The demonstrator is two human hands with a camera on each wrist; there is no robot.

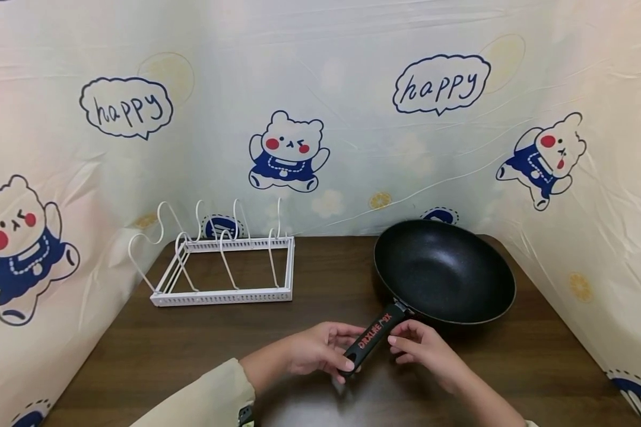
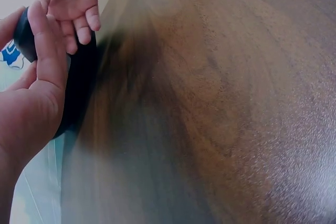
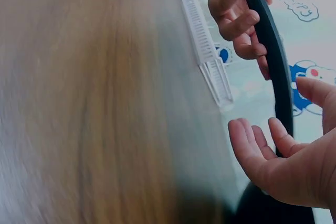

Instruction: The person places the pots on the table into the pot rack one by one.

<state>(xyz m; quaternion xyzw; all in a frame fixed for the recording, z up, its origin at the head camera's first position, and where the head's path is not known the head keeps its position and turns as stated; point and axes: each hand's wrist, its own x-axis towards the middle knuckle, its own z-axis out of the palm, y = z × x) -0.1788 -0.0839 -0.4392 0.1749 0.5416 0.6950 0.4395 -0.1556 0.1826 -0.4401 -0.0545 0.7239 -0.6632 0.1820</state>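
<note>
A black frying pan point(image 1: 443, 273) with deep sides is at the right of the wooden table, its handle point(image 1: 375, 335) angled down toward the person. My left hand point(image 1: 320, 351) pinches the handle's end, thumb on top and fingers beneath. Beside the handle, close to where it joins the pan, is my right hand point(image 1: 424, 350), fingers loosely bent and holding nothing. The right wrist view shows the dark handle point(image 3: 275, 56) running between the left hand point(image 3: 236, 14) and the right hand point(image 3: 294, 166). In the left wrist view the left hand point(image 2: 37, 98) partly hides the pan.
At the table's back left stands a white rack point(image 1: 221, 295) with several upright wire loops. A printed cloth point(image 1: 352, 148) with bears and "happy" bubbles hangs behind and along both sides of the brown table point(image 1: 203, 338).
</note>
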